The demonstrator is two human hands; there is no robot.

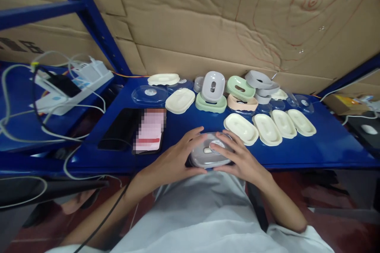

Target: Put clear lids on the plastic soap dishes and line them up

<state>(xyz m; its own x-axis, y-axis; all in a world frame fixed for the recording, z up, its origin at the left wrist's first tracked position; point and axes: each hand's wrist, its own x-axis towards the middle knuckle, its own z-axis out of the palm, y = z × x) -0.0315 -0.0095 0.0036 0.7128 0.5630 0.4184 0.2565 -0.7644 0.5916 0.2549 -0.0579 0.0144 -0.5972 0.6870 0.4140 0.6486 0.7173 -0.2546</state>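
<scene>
A grey soap box (202, 157) with a clear lid and a round label sits at the table's front edge, between my two hands. My left hand (190, 152) wraps its left side, fingers over the far edge and thumb at the near edge. From the right, my right hand (237, 156) grips it, fingers across the lid and label, thumb along the near edge. Just beyond the right hand lie several cream soap trays (241, 128) in a row. Behind them, a grey soap dish (213, 86) leans on a green one (210, 102).
Left on the blue table (299, 158) lie a phone (150, 130) and a black case (117, 128). Clear lids (150, 95) and stacked dishes (242, 87) stand at the back against cardboard. Power strips (71, 87) with loose cables fill the left shelf. A black cable crosses my left forearm.
</scene>
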